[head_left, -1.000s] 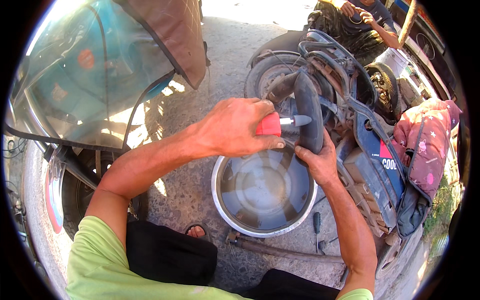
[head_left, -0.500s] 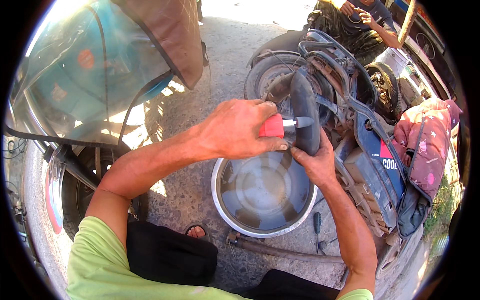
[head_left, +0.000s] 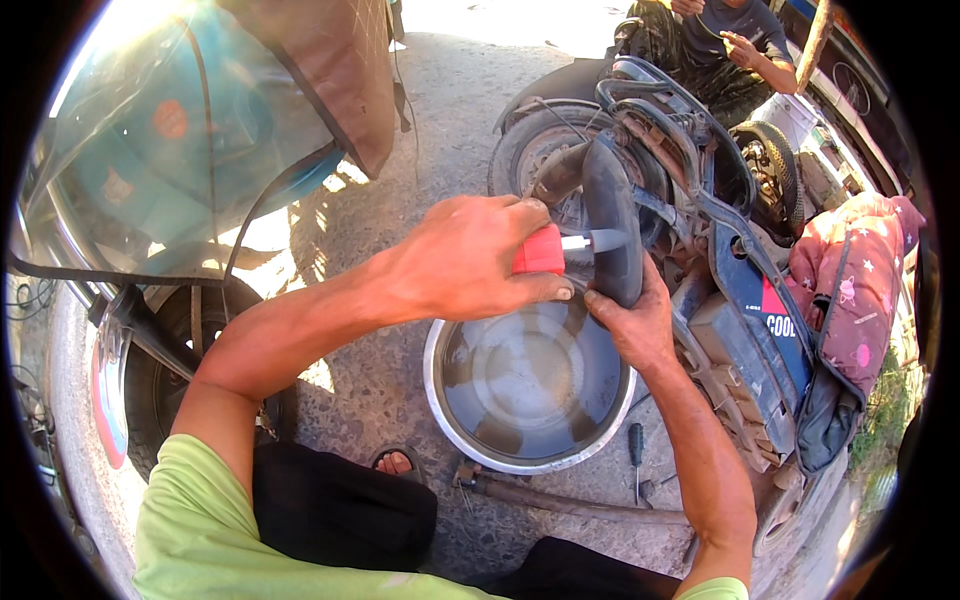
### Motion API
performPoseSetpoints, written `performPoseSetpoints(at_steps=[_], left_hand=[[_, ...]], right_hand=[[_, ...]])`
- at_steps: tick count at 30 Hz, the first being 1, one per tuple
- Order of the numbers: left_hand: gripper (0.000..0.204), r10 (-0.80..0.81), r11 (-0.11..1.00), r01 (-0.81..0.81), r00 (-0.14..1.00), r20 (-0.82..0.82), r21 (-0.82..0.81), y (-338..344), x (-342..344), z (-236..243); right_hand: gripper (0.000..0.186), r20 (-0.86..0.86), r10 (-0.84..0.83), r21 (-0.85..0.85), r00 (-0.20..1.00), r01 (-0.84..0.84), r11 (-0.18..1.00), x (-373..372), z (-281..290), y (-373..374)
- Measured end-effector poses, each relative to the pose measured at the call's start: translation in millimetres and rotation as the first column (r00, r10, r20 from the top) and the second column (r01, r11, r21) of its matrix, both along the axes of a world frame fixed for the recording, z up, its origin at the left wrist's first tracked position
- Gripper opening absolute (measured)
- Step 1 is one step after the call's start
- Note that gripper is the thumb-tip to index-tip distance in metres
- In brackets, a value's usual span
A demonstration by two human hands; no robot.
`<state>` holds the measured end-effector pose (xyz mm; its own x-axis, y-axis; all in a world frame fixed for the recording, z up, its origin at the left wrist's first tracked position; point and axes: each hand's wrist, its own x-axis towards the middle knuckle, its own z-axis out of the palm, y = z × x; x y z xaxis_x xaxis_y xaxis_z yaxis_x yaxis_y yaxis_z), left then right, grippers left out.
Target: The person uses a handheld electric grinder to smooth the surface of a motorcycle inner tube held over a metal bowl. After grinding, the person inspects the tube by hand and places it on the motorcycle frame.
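Note:
My left hand [head_left: 483, 258] is closed around a small red tool [head_left: 540, 250] with a silver neck and a grey pointed tip. The tip lies against, or just in front of, the side of a black inner tube [head_left: 612, 215]; I cannot tell if it touches. Gripping the tube's lower end is my right hand [head_left: 637, 313], thumb on the near side and fingers behind it, mostly hidden. Another stretch of the tube runs back toward the wheel of a tipped motorbike [head_left: 560, 140]. Below both hands stands a round metal basin [head_left: 430, 385] holding water.
A screwdriver [head_left: 636, 445] and a long rod [head_left: 580, 508] lie on the ground near the basin. A pink patterned jacket [head_left: 855, 285] drapes over the bike at the right. A clear-covered vehicle [head_left: 180, 150] stands left. Another person [head_left: 740, 50] sits at the far right.
My left hand and the red tool have shifted slightly left, while the tube and my right hand have moved a little to the right. The other person's hands have also moved.

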<state>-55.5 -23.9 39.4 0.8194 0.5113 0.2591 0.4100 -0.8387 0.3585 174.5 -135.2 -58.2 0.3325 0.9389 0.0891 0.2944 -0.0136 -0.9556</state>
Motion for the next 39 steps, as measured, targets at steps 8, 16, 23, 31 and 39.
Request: performPoseSetpoints(at_steps=[8, 16, 23, 31, 39], left_hand=[[0.064, 0.016, 1.000, -0.017, 0.998, -0.057, -0.015, -0.3, -3.4, 1.5], [0.063, 0.014, 1.000, -0.014, 0.999, -0.042, -0.013, -0.4, -1.8, -1.8], [0.062, 0.014, 1.000, -0.015, 0.999, -0.041, -0.014, 0.0, 0.5, -1.1], [0.060, -0.012, 0.999, 0.010, 0.998, -0.059, -0.034, -2.2, 1.8, -1.4], [0.059, -0.028, 1.000, 0.028, 1.000, 0.007, -0.009, -2.1, 1.5, -3.2]], right_hand=[[0.072, 0.041, 0.015, 0.019, 0.999, -0.015, 1.000, -1.4, 0.3, 0.5], [0.074, 0.008, 0.023, 0.012, 1.000, -0.023, 1.000, -2.2, -3.5, 1.6], [0.076, 0.033, 0.038, 0.008, 0.999, -0.038, 0.999, -1.3, -2.5, 2.0], [0.075, -0.024, 0.024, 0.034, 0.999, -0.024, 0.999, -3.1, -1.4, 3.7], [0.076, 0.013, 0.016, 0.019, 1.000, -0.016, 1.000, -1.5, -0.1, 3.2]])
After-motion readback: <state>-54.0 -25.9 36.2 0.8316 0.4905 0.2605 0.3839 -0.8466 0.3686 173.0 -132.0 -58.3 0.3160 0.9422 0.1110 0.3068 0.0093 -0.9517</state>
